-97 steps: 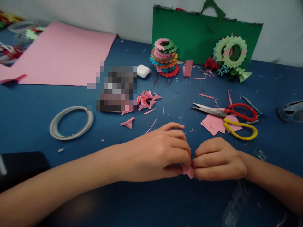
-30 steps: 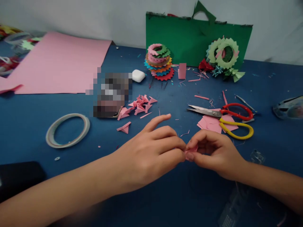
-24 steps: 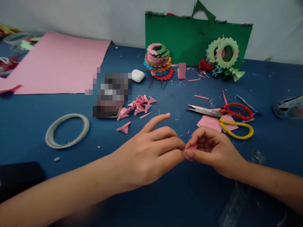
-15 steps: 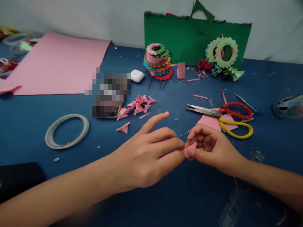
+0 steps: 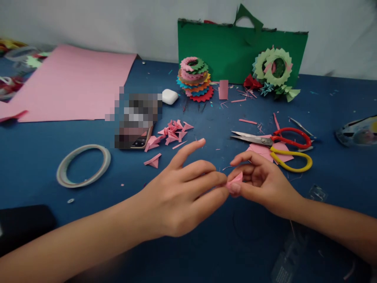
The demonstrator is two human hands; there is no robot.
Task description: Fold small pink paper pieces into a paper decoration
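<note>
Hands (image 5: 179,200) on seemingly folded paper (image 5: 238,179)

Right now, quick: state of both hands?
Left hand: closed, fingertips at the near-left end of the folded pink paper piece; thumb hidden.
Right hand: holding the same piece, pinched by the thumb, other fingers loosely curled.

A blue tabletop (image 5: 338,169) against a pale wall (image 5: 88,23) forms an indoor paper-craft workspace, marked by red-and-yellow-handled scissors (image 5: 264,140), a roll of tape (image 5: 61,173), a large pink sheet (image 5: 76,84), scattered paper scraps (image 5: 247,121) and a stack of zigzag-edged paper rings (image 5: 194,80) before a green board (image 5: 235,55). Whether home or classroom is unclear.
</note>
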